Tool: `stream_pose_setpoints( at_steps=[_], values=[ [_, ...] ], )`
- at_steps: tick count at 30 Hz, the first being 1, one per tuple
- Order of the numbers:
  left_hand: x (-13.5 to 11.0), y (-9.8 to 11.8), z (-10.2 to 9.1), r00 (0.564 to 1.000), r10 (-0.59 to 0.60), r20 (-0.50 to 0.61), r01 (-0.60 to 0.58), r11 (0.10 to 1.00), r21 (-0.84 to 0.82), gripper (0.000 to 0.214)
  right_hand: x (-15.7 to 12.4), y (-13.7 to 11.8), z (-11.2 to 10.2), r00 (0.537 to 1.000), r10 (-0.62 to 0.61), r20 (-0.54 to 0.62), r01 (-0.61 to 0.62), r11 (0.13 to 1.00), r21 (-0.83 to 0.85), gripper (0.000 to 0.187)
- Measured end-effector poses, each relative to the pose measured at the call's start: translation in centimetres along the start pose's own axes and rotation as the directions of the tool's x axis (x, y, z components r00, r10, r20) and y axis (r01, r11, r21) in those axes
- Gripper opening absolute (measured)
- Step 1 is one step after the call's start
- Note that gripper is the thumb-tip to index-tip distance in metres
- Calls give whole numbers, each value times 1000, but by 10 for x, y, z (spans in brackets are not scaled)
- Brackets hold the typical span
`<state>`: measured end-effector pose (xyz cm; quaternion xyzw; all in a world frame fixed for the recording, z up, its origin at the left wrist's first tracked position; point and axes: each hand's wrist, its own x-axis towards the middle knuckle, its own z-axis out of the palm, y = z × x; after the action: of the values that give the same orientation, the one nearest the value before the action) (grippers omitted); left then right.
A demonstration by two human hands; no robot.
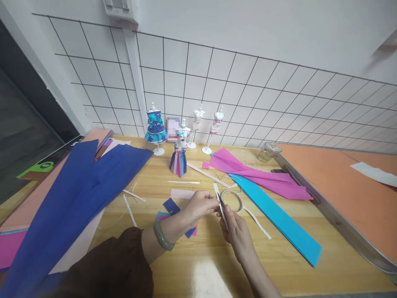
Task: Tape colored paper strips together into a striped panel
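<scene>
My left hand (201, 207), with a green bangle on the wrist, pinches a narrow white tape strip (216, 188). Against the strip lies the dark blade of what look like small scissors (221, 200), held in my closed right hand (235, 225); their handles are hidden by the fingers. Just beyond both hands a roll of double-sided tape (232, 201) lies flat, with a loose white tail (257, 223) stretching to the right. Under and beside my left forearm are small blue, pink and turquoise paper pieces (171, 206) and a pale pink strip (182, 193).
Small dress-form mannequins stand at the back, one in a blue dress (155, 126) and one in a striped skirt (178, 162). Large blue crepe paper (102, 178) covers the left; magenta paper (260, 176) and a turquoise folded strip (279, 219) lie right. A glass jar (268, 152) stands behind.
</scene>
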<state>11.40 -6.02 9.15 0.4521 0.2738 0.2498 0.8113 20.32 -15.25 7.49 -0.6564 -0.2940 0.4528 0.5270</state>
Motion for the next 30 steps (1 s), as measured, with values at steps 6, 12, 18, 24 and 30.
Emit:
stream_pose_setpoints(
  at_steps=[6, 12, 18, 24, 30],
  values=[
    [-1, -1, 0, 999, -28, -20, 28, 999, -24, 16, 2, 1, 1, 1000, -11, -19, 10, 1000, -29, 50],
    [1, -3, 0, 998, -58, -39, 57, 998, -36, 18, 4, 1, 1, 1000, -7, -21, 7, 1000, -8, 50],
    [4, -5, -2, 998, -50, -23, 49, 998, -36, 17, 5, 3, 1, 1000, -8, -11, 8, 1000, 10, 50],
    [7, -7, -3, 999, -46, -20, 45, 999, -13, 16, 6, 2, 1, 1000, 5, -14, -5, 1000, 16, 49],
    [6, -6, -2, 998, -61, -12, 61, 998, 3, 16, 7, 4, -1, 1000, -8, -20, 7, 1000, -7, 48]
  ],
)
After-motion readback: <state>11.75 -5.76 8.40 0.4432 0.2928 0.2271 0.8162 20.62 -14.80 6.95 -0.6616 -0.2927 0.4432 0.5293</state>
